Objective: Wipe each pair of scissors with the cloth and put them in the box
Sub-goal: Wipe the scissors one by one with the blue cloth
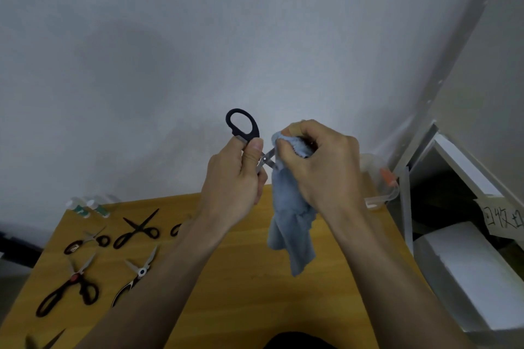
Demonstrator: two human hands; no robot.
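My left hand (236, 178) grips a pair of black-handled scissors (244, 126) by the handle, raised above the wooden table (241, 278). One black finger loop sticks up above my thumb. My right hand (317, 161) pinches a light blue cloth (292, 224) around the metal blades, which are mostly hidden in the cloth. The rest of the cloth hangs down toward the table. Several more scissors lie on the table's left side, among them a black pair (137, 231) and a red-pivot pair (71, 283). A clear plastic box (380, 178) with an orange clip stands at the table's far right corner, partly behind my right hand.
Two small white bottles with green labels (86, 207) stand at the table's far left corner. A grey wall rises behind the table. To the right are a metal shelf frame (405, 195), white foam blocks (467, 272) and a cardboard label with writing.
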